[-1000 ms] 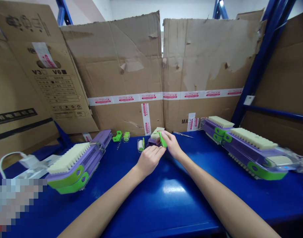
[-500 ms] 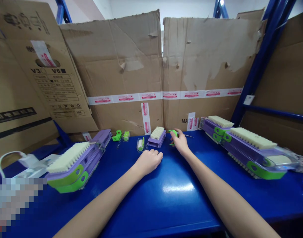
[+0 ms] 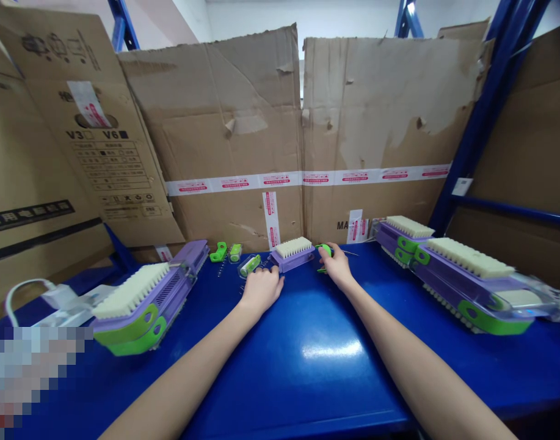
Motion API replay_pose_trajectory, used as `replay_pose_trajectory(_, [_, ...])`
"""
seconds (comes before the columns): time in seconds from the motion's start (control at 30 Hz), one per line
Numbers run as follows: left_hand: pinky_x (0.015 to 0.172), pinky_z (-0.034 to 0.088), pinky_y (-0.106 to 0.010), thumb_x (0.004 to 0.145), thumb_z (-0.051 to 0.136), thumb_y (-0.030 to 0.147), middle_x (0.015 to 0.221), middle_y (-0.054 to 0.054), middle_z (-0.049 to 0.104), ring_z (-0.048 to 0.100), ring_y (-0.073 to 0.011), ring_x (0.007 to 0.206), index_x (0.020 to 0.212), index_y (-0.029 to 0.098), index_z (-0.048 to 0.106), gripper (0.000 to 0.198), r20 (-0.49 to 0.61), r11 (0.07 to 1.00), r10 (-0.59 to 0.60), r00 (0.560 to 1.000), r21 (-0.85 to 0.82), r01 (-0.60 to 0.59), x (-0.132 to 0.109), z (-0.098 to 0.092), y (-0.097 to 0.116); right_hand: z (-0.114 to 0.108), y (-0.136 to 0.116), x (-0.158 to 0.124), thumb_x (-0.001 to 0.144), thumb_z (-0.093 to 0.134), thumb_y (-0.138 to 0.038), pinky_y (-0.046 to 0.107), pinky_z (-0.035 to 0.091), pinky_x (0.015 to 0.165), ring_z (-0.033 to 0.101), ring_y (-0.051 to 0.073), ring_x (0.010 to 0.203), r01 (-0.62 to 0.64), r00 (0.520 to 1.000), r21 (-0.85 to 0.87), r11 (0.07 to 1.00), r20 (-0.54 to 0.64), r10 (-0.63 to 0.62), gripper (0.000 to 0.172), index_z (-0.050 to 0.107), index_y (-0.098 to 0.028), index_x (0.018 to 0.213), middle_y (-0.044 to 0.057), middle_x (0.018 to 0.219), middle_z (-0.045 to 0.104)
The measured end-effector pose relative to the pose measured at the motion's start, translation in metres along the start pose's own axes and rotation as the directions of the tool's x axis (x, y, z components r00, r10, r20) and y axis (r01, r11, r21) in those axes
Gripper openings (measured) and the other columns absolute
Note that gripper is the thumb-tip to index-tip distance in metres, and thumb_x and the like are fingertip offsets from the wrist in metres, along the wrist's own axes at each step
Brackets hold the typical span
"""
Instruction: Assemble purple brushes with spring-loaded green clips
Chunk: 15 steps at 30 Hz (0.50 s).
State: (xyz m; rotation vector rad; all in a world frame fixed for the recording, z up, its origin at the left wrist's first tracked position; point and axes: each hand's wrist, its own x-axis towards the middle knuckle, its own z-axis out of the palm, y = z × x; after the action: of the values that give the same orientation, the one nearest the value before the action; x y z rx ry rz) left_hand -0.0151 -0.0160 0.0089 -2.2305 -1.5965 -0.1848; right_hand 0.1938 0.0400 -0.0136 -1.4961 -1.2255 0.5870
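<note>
My left hand is closed, its fingers curled at the left end of a small purple brush with cream bristles on top. The hand partly hides that end, and its fingertips are hard to see. My right hand is closed around a bright green plastic part, just right of the brush. A thin metal rod sticks out past this hand. Beside my left hand lies a clear case with a green and white insert. Behind it are a green bracket, a smaller green piece and a spring.
A large purple and green brush unit stands left on the blue table. Two similar joined units stand right. A white plug and power strip lie far left. Cardboard sheets form the back wall.
The purple brush has turned from pointing away to lying nearly sideways. My left hand has shifted left, and the clear case beside it has turned. My right hand stays with the green part.
</note>
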Motion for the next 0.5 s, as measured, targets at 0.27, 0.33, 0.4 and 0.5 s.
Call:
replay_pose_trajectory(0.27, [0.070, 0.049, -0.040, 0.090, 0.041, 0.033, 0.095, -0.020, 0.062, 0.058, -0.0329, 0.096, 0.101, 0.007, 0.059, 0.034, -0.075, 0.997, -0.054, 0.996, -0.055, 0.050, 0.0007, 0.0028, -0.0002, 0.0005, 0.0013, 0.0012, 0.080, 0.051, -0.045, 0.031, 0.053, 0.061, 0.062, 0.017, 0.063, 0.009, 1.000, -0.024, 1.000, -0.001, -0.009, 0.049, 0.054, -0.018, 0.121, 0.002, 0.071, 0.064])
replay_pose_trajectory(0.33, [0.079, 0.048, -0.040, 0.089, 0.044, 0.028, 0.101, -0.018, 0.061, 0.056, -0.0298, 0.100, 0.107, 0.009, 0.057, 0.030, -0.096, 0.992, 0.043, 0.994, -0.112, -0.054, 0.0017, 0.0044, -0.0014, 0.0011, 0.0017, 0.0012, 0.080, 0.051, -0.045, 0.031, 0.053, 0.062, 0.062, 0.017, 0.063, 0.012, 1.000, -0.025, 1.000, 0.003, -0.012, 0.050, 0.054, -0.018, 0.122, 0.003, 0.073, 0.065])
replay_pose_trajectory(0.4, [0.085, 0.047, -0.039, 0.089, 0.045, 0.024, 0.110, -0.014, 0.060, 0.054, -0.0261, 0.103, 0.117, 0.014, 0.054, 0.031, -0.125, 0.962, 0.174, 0.977, -0.190, -0.196, 0.0019, 0.0051, -0.0013, 0.0013, 0.0018, 0.0012, 0.080, 0.051, -0.045, 0.031, 0.053, 0.063, 0.062, 0.017, 0.065, 0.016, 1.000, -0.022, 1.000, -0.004, -0.016, 0.050, 0.054, -0.018, 0.122, 0.004, 0.076, 0.066])
replay_pose_trajectory(0.5, [0.085, 0.046, -0.037, 0.088, 0.044, 0.018, 0.118, -0.009, 0.057, 0.053, -0.0227, 0.104, 0.124, 0.023, 0.050, 0.037, -0.201, 0.881, 0.354, 0.913, -0.256, -0.398, 0.0002, 0.0034, 0.0024, -0.0004, 0.0018, 0.0026, 0.081, 0.050, -0.046, 0.030, 0.053, 0.065, 0.063, 0.018, 0.069, 0.012, 0.997, -0.014, 1.000, -0.079, -0.013, 0.051, 0.053, -0.018, 0.123, 0.006, 0.083, 0.067])
